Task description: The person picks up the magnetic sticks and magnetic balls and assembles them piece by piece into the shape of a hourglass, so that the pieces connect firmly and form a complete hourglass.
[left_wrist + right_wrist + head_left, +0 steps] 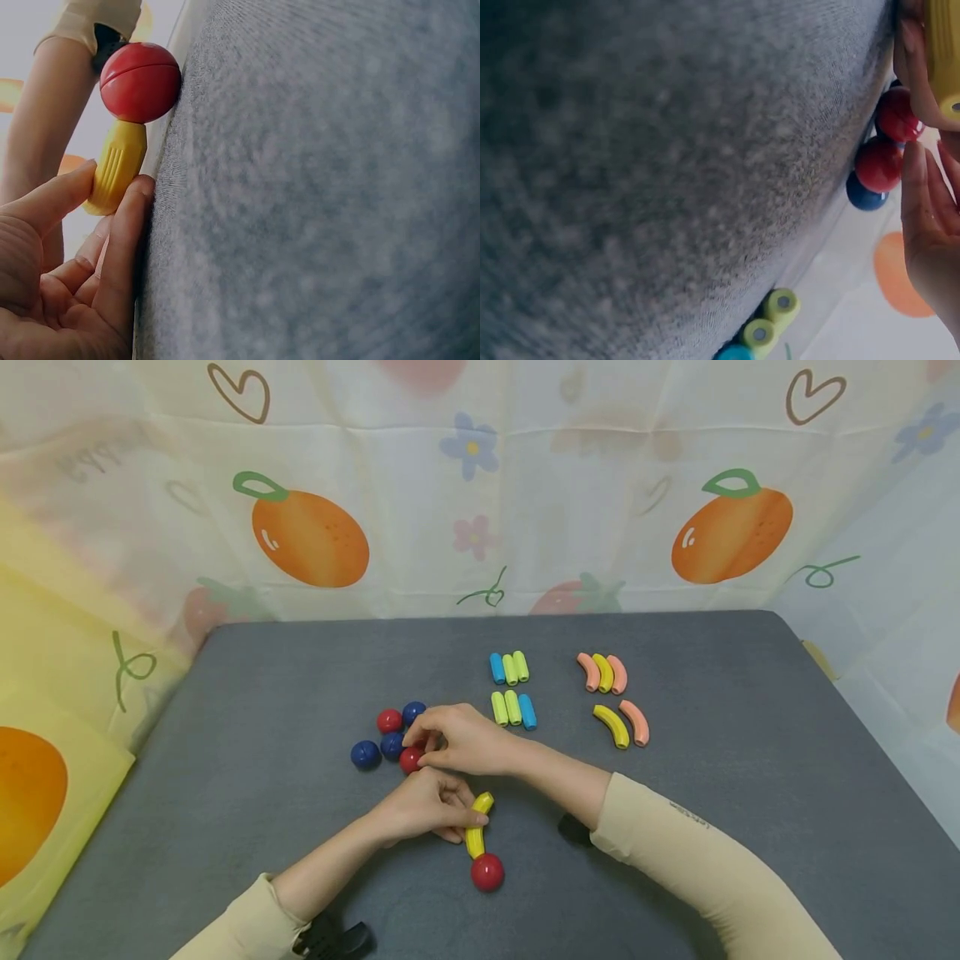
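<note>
My left hand (423, 806) pinches a yellow curved rod (475, 842) between thumb and fingers, low over the table. Joined to the rod's near end is a red ball (487, 872), which has a seam round it in the left wrist view. My right hand (468, 739) reaches over the cluster of balls, thumb and forefinger apart beside another red ball (411, 760). Blue balls (365, 754) and a further red ball (389, 720) lie around it. Part of the cluster is hidden under the right hand. In the right wrist view, fingertips are right at a red ball (877, 165).
Short straight rods, green (512, 707) and blue (528, 712), lie in two rows beyond the right hand. Farther right are curved rods, yellow (611, 727) and pink (635, 723). A patterned cloth (570, 527) hangs behind the grey table (720, 693).
</note>
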Action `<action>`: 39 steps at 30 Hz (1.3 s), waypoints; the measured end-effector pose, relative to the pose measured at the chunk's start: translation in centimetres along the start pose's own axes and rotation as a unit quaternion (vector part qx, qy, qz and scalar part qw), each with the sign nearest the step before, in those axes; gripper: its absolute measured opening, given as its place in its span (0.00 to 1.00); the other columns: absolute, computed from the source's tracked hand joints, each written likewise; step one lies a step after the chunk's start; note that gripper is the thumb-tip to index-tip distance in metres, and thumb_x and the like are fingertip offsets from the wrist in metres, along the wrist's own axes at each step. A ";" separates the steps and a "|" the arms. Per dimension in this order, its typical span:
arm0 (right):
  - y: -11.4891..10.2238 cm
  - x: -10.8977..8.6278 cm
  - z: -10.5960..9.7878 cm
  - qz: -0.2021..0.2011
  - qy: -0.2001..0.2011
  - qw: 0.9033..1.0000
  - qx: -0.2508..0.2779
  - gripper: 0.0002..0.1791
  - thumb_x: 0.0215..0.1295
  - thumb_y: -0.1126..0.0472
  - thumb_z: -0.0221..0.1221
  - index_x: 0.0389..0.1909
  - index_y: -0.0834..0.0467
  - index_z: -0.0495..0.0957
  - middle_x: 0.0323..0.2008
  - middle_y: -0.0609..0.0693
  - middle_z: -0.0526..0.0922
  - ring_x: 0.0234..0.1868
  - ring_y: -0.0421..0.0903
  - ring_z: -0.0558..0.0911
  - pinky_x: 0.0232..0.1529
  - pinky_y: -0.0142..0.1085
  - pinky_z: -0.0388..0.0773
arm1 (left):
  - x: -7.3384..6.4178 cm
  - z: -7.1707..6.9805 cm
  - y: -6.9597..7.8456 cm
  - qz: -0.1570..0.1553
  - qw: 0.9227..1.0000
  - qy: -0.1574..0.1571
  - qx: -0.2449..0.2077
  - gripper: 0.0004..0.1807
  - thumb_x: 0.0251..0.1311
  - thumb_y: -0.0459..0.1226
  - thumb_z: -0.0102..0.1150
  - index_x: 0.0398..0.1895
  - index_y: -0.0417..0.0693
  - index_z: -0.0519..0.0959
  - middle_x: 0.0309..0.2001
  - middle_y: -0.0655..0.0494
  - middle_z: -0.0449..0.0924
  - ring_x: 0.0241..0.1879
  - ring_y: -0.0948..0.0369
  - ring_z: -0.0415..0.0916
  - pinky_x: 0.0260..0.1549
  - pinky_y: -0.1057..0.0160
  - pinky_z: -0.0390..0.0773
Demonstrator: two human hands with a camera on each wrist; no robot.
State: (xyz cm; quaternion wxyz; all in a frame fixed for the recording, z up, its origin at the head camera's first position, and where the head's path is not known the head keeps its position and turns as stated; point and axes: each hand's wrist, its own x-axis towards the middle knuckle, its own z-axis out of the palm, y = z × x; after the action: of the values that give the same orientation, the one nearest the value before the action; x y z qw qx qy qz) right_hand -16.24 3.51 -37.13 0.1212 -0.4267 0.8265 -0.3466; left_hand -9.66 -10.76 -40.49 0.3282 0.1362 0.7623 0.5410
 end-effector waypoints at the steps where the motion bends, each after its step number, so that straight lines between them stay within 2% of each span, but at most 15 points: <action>1: 0.0 0.1 0.1 -0.001 -0.002 1.000 -0.001 0.11 0.63 0.65 0.64 0.47 0.59 0.83 0.44 0.51 0.86 0.38 0.41 0.84 0.37 0.21 0.77 | 0.0 0.0 0.0 0.001 1.000 -0.001 0.000 0.12 0.56 0.41 0.70 0.31 0.39 0.82 0.22 0.56 0.85 0.22 0.65 0.82 0.27 0.62 0.86; 6: -0.2 0.4 0.2 -0.012 -0.014 1.000 -0.007 0.12 0.63 0.66 0.64 0.48 0.59 0.83 0.45 0.51 0.86 0.35 0.40 0.83 0.35 0.21 0.76 | -0.1 0.0 0.0 0.004 1.000 -0.005 -0.002 0.12 0.56 0.40 0.70 0.32 0.38 0.83 0.23 0.57 0.85 0.22 0.66 0.82 0.27 0.62 0.86; 15: 0.1 0.6 0.5 -0.036 -0.051 0.996 -0.068 0.16 0.66 0.72 0.56 0.49 0.54 0.84 0.47 0.47 0.84 0.34 0.36 0.76 0.36 0.21 0.73 | -0.3 0.0 0.3 0.005 1.000 -0.003 -0.012 0.13 0.56 0.38 0.71 0.33 0.35 0.82 0.24 0.56 0.85 0.22 0.66 0.82 0.28 0.62 0.86; 22: 0.2 0.5 0.3 -0.038 -0.067 0.993 -0.090 0.16 0.63 0.71 0.59 0.48 0.53 0.84 0.47 0.47 0.83 0.31 0.36 0.74 0.34 0.22 0.72 | -0.3 0.0 0.3 0.004 1.000 0.000 -0.006 0.13 0.56 0.39 0.71 0.33 0.36 0.82 0.24 0.56 0.85 0.22 0.66 0.82 0.28 0.62 0.86; 29: 0.6 0.3 0.0 -0.030 -0.073 0.993 -0.084 0.14 0.60 0.69 0.62 0.45 0.52 0.83 0.34 0.46 0.85 0.24 0.35 0.72 0.30 0.23 0.69 | -0.3 0.1 0.4 -0.006 1.000 0.000 0.003 0.13 0.55 0.40 0.71 0.32 0.37 0.82 0.24 0.55 0.85 0.22 0.65 0.82 0.28 0.62 0.86; 39: 0.8 -0.9 -0.6 -0.025 -0.052 0.996 -0.072 0.09 0.63 0.64 0.63 0.44 0.53 0.83 0.34 0.45 0.85 0.23 0.33 0.72 0.28 0.23 0.71 | -0.1 0.1 0.3 -0.016 1.000 0.001 0.016 0.12 0.54 0.41 0.72 0.30 0.40 0.84 0.22 0.59 0.83 0.22 0.66 0.81 0.28 0.63 0.86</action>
State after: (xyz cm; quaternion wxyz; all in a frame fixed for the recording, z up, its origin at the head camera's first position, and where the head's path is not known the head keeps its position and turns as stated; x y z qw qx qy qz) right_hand -16.53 4.81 -37.27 0.1244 -0.4721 0.8312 -0.2662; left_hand -9.57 -10.62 -40.19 0.3340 0.1283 0.7731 0.5238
